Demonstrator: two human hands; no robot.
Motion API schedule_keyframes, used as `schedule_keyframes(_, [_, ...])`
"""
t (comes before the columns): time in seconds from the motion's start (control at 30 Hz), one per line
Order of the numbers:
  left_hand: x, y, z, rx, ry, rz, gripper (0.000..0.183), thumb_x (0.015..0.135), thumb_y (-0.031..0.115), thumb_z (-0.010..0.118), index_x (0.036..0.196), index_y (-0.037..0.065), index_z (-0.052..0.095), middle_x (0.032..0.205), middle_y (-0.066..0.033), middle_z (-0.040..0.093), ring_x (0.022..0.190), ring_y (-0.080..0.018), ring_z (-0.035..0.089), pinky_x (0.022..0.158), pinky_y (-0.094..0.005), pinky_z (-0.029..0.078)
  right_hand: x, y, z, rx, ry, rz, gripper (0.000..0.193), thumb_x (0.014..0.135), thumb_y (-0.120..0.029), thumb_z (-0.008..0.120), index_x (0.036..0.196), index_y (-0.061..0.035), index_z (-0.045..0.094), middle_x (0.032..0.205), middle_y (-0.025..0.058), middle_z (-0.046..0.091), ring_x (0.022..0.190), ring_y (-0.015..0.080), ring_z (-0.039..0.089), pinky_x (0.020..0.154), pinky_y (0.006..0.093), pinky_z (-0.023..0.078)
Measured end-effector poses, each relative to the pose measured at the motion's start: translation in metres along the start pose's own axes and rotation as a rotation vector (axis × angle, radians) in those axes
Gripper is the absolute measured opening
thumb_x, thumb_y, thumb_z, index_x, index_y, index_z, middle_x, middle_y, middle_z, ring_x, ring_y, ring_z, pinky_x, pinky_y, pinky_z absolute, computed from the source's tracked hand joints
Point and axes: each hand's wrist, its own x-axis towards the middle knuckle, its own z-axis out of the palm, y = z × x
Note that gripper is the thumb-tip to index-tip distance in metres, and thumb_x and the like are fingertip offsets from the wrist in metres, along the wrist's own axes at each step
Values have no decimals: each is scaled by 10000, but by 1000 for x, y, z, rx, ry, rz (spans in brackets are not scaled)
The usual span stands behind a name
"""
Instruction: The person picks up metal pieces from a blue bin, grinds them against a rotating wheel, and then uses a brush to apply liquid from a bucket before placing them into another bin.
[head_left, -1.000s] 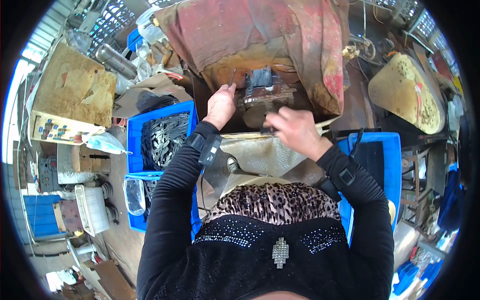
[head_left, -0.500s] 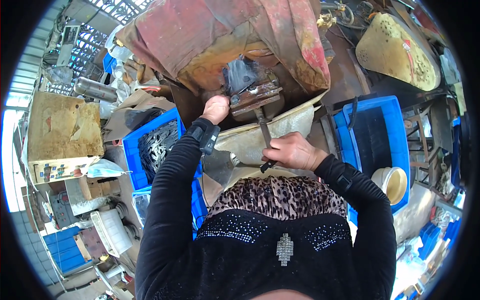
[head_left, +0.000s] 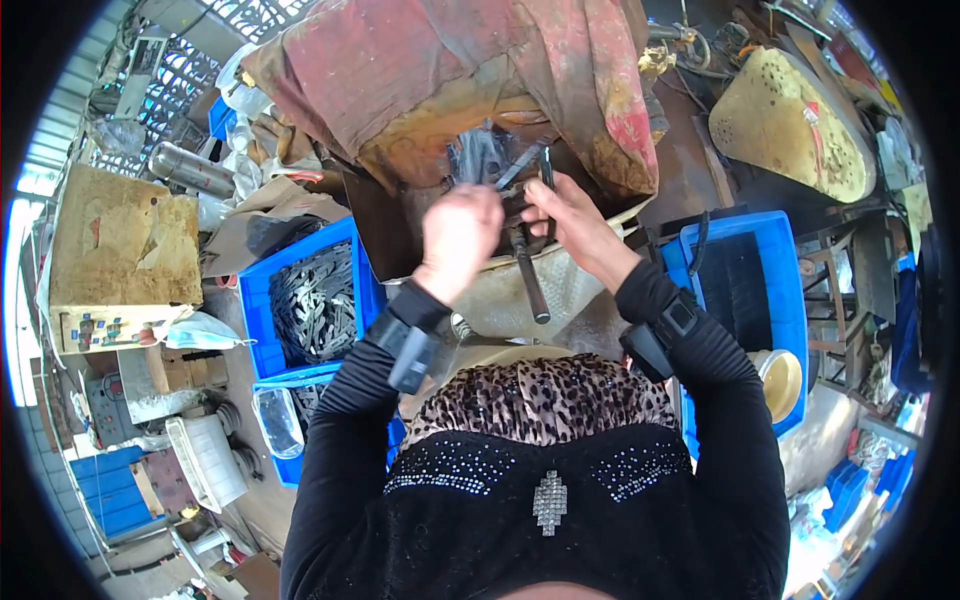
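Both my hands are at a dark metal fixture inside the machine's open front. My right hand is closed, pinching a thin dark strip that stands up from its fingertips. Motion blurs my left hand, on the fixture's left side; its fingers are smeared. Behind the hands lies a flat grey metal strip, slanting, beside crumpled bluish plastic film. A metal lever handle slopes down from the fixture toward me, with no hand on it.
A stained red cloth drapes over the machine. On the left, a blue bin holds many dark thin metal pieces. Right stands another blue bin with a cream bucket at its near end. A worn cardboard box sits far left.
My right hand has let go of the lever handle and moved up to the fixture, with the dark strip in its fingers. The left hand has shifted right and slightly nearer me.
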Motion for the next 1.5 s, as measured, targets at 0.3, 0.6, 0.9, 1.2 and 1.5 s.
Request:
schedule_keyframes(0.3, [-14,-26,1,-808,-4,-273,421,845,-39,558,1248,73,604,940,-168,676,812,-279,692,632,-311,533,8,1,-19,171,50,17,208,991,-252,572,1049,-54,596,848,17,590,711,125,568,642,292,470])
schedule_keyframes(0.6, [-10,-130,81,-503,-225,-171,437,846,-128,502,1222,51,634,1040,-162,696,937,-234,702,821,-313,541,-68,-3,-26,-986,-613,-392,343,906,-282,670,1201,-118,612,922,116,693,777,260,680,710,328,540])
schedule_keyframes(0.9, [-1,-128,83,-364,-453,92,447,790,-92,542,1181,90,662,1086,-193,679,1017,-340,660,879,-372,512,-82,8,-27,-1176,-664,-591,374,828,-224,733,1173,-137,616,853,77,681,736,267,673,647,368,547])
schedule_keyframes(1.2, [-2,-133,48,-412,-478,95,465,819,-75,567,1235,123,632,1002,-167,657,936,-345,645,862,-378,510,-84,13,-27,-1220,-612,-780,365,771,-98,709,1124,-118,618,813,64,651,683,256,647,582,360,533])
schedule_keyframes(1.5, [-50,-119,6,-366,45,-309,349,825,-19,581,1160,56,643,989,-169,642,914,-339,638,821,-399,520,-37,-35,8,-1168,-443,-936,340,774,-104,741,1098,-83,638,770,96,632,664,255,634,576,348,500])
